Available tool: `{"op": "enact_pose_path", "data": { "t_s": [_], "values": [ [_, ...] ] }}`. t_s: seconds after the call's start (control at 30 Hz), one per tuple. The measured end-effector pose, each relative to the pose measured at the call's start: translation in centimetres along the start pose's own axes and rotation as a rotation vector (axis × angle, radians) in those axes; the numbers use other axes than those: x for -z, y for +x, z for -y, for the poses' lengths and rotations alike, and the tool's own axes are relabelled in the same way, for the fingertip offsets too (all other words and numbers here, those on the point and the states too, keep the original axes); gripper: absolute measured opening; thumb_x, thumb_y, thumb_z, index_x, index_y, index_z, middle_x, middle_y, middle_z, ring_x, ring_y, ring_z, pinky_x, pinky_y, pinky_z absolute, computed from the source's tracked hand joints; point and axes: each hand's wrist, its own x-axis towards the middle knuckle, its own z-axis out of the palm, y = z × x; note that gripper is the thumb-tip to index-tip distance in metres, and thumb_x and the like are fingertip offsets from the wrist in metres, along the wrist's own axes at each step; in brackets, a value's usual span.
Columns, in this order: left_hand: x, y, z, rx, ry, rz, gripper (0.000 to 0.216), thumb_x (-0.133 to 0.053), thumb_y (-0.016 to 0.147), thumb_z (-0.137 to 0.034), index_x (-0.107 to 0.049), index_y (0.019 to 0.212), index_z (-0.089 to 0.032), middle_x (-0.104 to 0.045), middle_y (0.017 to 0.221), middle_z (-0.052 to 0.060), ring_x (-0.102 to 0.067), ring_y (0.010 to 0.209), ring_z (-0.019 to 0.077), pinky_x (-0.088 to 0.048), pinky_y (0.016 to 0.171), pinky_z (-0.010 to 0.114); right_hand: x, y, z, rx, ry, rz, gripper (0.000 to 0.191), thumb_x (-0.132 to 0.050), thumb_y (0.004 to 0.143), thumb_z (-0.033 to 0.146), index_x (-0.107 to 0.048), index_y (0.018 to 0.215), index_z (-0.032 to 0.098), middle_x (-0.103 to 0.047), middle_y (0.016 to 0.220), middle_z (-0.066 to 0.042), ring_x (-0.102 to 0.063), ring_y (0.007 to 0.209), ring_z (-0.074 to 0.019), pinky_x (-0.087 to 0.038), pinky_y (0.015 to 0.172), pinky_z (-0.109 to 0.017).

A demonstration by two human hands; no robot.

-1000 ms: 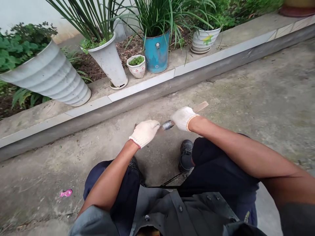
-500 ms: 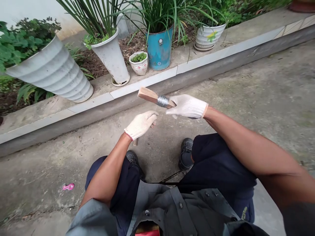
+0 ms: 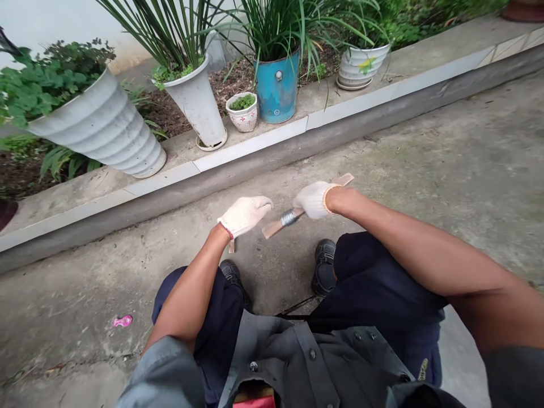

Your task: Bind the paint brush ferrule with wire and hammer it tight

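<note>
My right hand (image 3: 312,199), in a white knitted glove, is closed around the middle of a flat wooden stick (image 3: 272,229). Silvery wire (image 3: 290,217) is wound in a thick band near the stick's lower left end; the other end shows beyond my wrist. My left hand (image 3: 249,214), gloved alike, is closed in a pinch just left of the stick, apart from it. The thin strand running from the coil to these fingers is hardly visible now. Under my left wrist shows a small wooden end (image 3: 232,246); whether I hold it is hidden.
Ahead runs a low concrete ledge (image 3: 250,148) with a ribbed white pot (image 3: 114,130), a tall white pot (image 3: 198,107), a small pot (image 3: 243,118), a blue bucket (image 3: 277,90) and another white pot (image 3: 363,65). A pink object (image 3: 123,321) lies on the concrete at left.
My right hand has turned over, swinging the stick's wound end from upper left to lower left and nearer to me. My left hand has shifted only slightly and stays pinched.
</note>
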Motion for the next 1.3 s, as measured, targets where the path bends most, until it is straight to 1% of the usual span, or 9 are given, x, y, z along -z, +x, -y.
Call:
{"op": "enact_pose_path", "data": {
  "t_s": [0.1, 0.2, 0.33, 0.47, 0.77, 0.9, 1.03, 1.17, 1.3],
  "values": [
    [0.2, -0.3, -0.2, 0.004, -0.1, 0.014, 0.038, -0.045, 0.101, -0.044, -0.076, 0.106, -0.022, -0.076, 0.1, -0.001, -0.068, 0.084, 0.0156, -0.049, 0.083, 0.024, 0.1, -2.2, -0.3, 0.263, 0.152, 0.103, 0.015, -0.075, 0.07, 0.027, -0.073, 0.082, 0.019, -0.067, 0.071, -0.002, -0.058, 0.068, -0.0168, -0.041, 0.067, -0.029],
    [0.1, -0.6, -0.4, -0.022, -0.191, 0.032, 0.038, -0.049, 0.098, -0.046, -0.075, 0.1, -0.019, -0.075, 0.094, 0.001, -0.068, 0.088, 0.0175, -0.051, 0.085, 0.026, 1.0, -3.9, -1.1, 0.35, 0.345, -0.005, 0.023, -0.073, 0.074, 0.037, -0.069, 0.083, 0.017, -0.065, 0.071, 0.0, -0.052, 0.064, -0.0128, -0.036, 0.061, -0.026],
    [-0.3, -0.9, -1.4, 0.032, -0.283, -0.022, 0.043, -0.041, 0.102, -0.047, -0.072, 0.103, -0.017, -0.075, 0.093, 0.004, -0.069, 0.08, 0.0165, -0.052, 0.08, 0.026, 2.5, -4.0, -1.3, 0.163, 0.473, -0.322, 0.03, -0.066, 0.084, 0.046, -0.068, 0.097, 0.018, -0.069, 0.079, -0.002, -0.057, 0.067, -0.014, -0.038, 0.062, -0.024],
    [-0.8, -0.9, -2.4, 0.035, -0.171, -0.019, 0.038, -0.038, 0.103, -0.041, -0.069, 0.113, -0.021, -0.072, 0.086, 0.0, -0.067, 0.071, 0.0144, -0.05, 0.074, 0.024, 3.2, -2.2, -1.1, -0.192, 0.27, -0.541, 0.03, -0.06, 0.089, 0.038, -0.07, 0.109, 0.018, -0.074, 0.093, -0.012, -0.067, 0.083, -0.023, -0.044, 0.072, -0.03],
    [-0.9, -1.5, -2.3, 0.048, 0.199, 0.005, 0.039, -0.04, 0.103, -0.041, -0.074, 0.098, -0.022, -0.075, 0.093, 0.003, -0.065, 0.083, 0.0187, -0.045, 0.076, 0.025, -0.7, -0.1, 2.0, -0.17, -0.049, -0.231, 0.035, -0.065, 0.079, 0.016, -0.078, 0.112, 0.012, -0.074, 0.11, -0.023, -0.07, 0.106, -0.036, -0.051, 0.085, -0.042],
    [-0.8, -1.7, -1.5, 0.045, 0.163, 0.003, 0.035, -0.046, 0.101, -0.04, -0.076, 0.105, -0.024, -0.076, 0.112, 0.002, -0.067, 0.098, 0.019, -0.046, 0.084, 0.024, -1.9, -0.7, 2.9, 0.089, -0.058, -0.059, 0.025, -0.07, 0.07, 0.016, -0.078, 0.094, 0.016, -0.075, 0.091, -0.013, -0.069, 0.085, -0.0264, -0.048, 0.075, -0.035],
    [-0.3, -2.0, -0.7, 0.08, -0.019, 0.006, 0.036, -0.052, 0.098, -0.048, -0.076, 0.098, -0.022, -0.075, 0.091, 0.0, -0.065, 0.081, 0.0166, -0.046, 0.074, 0.024, -1.1, -2.6, 1.5, 0.383, 0.074, 0.071, 0.016, -0.072, 0.07, 0.029, -0.071, 0.083, 0.019, -0.063, 0.067, 0.002, -0.055, 0.062, -0.0137, -0.039, 0.064, -0.027],
    [-0.1, -2.2, -0.8, 0.067, -0.2, 0.034, 0.042, -0.046, 0.1, -0.049, -0.071, 0.088, -0.016, -0.07, 0.078, 0.001, -0.062, 0.071, 0.0146, -0.048, 0.072, 0.024, 0.7, -4.1, 0.4, 0.368, 0.317, -0.167, 0.026, -0.069, 0.077, 0.042, -0.066, 0.088, 0.019, -0.06, 0.07, 0.004, -0.05, 0.062, -0.0108, -0.033, 0.06, -0.024],
    [-0.9, -1.8, -1.4, 0.101, -0.394, -0.043, 0.045, -0.038, 0.103, -0.049, -0.068, 0.101, -0.015, -0.07, 0.079, 0.003, -0.065, 0.068, 0.0141, -0.051, 0.069, 0.025, 1.9, -3.4, 0.4, 0.063, 0.402, -0.502, 0.039, -0.061, 0.085, 0.054, -0.067, 0.1, 0.019, -0.067, 0.082, -0.003, -0.056, 0.071, -0.0154, -0.035, 0.062, -0.025]
  ]
}}
